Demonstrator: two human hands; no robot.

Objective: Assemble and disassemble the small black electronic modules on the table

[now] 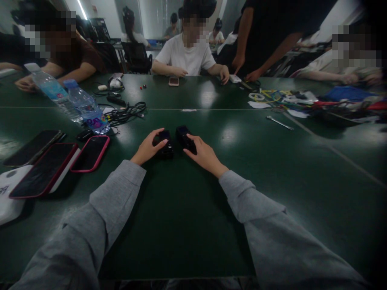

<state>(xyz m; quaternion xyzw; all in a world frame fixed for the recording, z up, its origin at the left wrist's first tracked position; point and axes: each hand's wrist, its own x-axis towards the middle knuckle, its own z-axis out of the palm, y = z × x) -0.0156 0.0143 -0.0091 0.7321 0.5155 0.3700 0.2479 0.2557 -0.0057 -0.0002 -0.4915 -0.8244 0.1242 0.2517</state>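
Landmark = left unit. That's the left boxy black plastic handheld unit with a small dark screen (166, 146), flat on the glossy dark-green table (175, 221). Left hand (146, 148) is part-curled, fingers and thumb spanning the unit's body, gripping it. The right boxy black plastic handheld unit (183, 135) sits just right of the left unit, narrow gap, tops angled apart. Right hand (206, 156) is half closed on it, thumb on the near side, fingers over the right edge. No text legible on either unit, too dark.

Left of the left unit: pink-rimmed black phone (91, 154); further left, dark-red-cased black phone (45, 171) and white rounded case (10, 201) with partial dark letters at the frame edge, can't read reliably. Left and beyond: clear plastic bottle with blue cap (87, 106), purple mark on label, wording unreadable; thin black cables (128, 114) next to it. Well right and beyond: silver metal wrench (279, 123). Straight beyond, across the table: person in white T-shirt (187, 56).
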